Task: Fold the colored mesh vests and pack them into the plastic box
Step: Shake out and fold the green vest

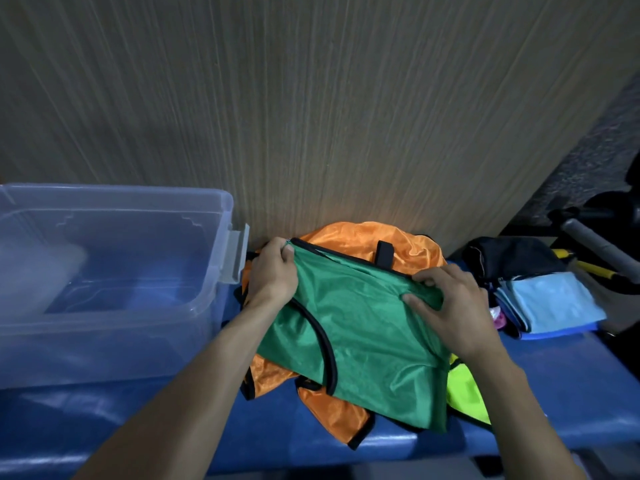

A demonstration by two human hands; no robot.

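A green mesh vest (367,334) with black trim lies on top of an orange vest (367,237) on the blue bench. A neon yellow vest (465,393) pokes out from under its right edge. My left hand (273,271) pinches the green vest's far left corner. My right hand (446,306) grips the far right edge, with the thumb pressed into the fabric. The clear plastic box (214,306) stands open at the left, beside the pile.
The blue padded bench (568,386) runs under everything, with its front edge near me. A stack of folded light blue cloths (550,303) and a black bag (512,258) sit at the right. A wood-grain wall (311,116) rises directly behind. Grey and yellow handles (595,247) lie far right.
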